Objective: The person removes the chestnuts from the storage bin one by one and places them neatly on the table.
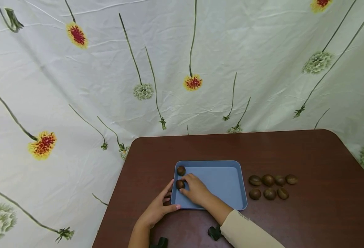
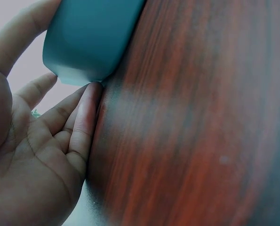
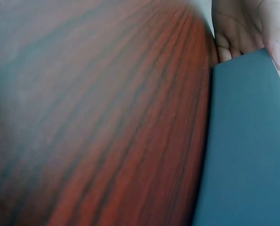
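Observation:
A shallow blue tray (image 1: 220, 186) lies on the table. Inside it, by the left wall, my right hand (image 1: 197, 190) pinches a brown chestnut (image 1: 180, 184) between thumb and fingers. Another chestnut (image 1: 181, 170) sits just beyond it, in the far left corner. My left hand (image 1: 157, 208) rests against the near left corner of the tray, its thumb along the front edge and its fingers along the left side. In the left wrist view these fingers (image 2: 85, 117) touch the outer wall of the tray (image 2: 90, 42). The right wrist view does not show the right fingers.
To the right of the tray, several chestnuts (image 1: 270, 194) lie in two rows on the dark brown table (image 1: 318, 162). A white cloth with printed flowers (image 1: 250, 41) hangs behind the table. A small dark object (image 1: 214, 233) is at the right wrist.

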Action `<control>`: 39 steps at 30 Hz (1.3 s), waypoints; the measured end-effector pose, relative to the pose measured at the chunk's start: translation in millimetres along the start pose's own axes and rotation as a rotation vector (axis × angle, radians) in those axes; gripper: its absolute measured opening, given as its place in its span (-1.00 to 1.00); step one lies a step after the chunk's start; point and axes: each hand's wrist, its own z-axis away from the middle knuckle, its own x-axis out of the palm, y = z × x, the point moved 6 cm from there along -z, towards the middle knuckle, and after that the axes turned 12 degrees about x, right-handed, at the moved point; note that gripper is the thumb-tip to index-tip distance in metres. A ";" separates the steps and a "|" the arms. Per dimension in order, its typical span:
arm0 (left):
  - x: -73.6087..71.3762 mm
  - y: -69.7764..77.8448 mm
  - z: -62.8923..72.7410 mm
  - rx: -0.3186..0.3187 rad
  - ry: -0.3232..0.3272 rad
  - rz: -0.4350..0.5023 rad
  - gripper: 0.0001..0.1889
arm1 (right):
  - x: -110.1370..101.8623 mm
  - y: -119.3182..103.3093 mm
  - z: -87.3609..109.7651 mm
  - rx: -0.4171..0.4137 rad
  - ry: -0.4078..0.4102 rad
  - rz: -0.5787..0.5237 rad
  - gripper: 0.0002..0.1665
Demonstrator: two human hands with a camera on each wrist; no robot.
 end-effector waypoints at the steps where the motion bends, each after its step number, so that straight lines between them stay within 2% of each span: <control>1: -0.1 0.1 0.1 0.000 0.000 -0.001 0.01 | -0.1 0.0 0.0 -0.002 0.004 0.000 -0.50; 13: 2.0 1.1 0.0 0.015 -0.008 0.007 0.01 | -2.6 2.0 1.7 -0.004 -0.008 -0.001 -0.52; 19: 2.6 1.7 -1.5 0.015 -0.017 0.008 0.01 | -5.3 2.9 4.4 -0.032 0.041 0.015 -0.58; 28: 0.9 4.5 -0.1 0.008 0.006 0.022 0.00 | -1.8 -1.1 5.4 -0.054 0.089 0.083 -0.55; 33: 0.6 4.3 0.3 0.006 0.008 0.022 -0.01 | -3.5 -0.2 7.4 -0.048 0.085 0.057 -0.55; 39: -0.2 5.7 0.1 0.009 0.011 0.027 0.00 | -9.2 4.9 10.7 0.028 0.070 -0.034 -0.53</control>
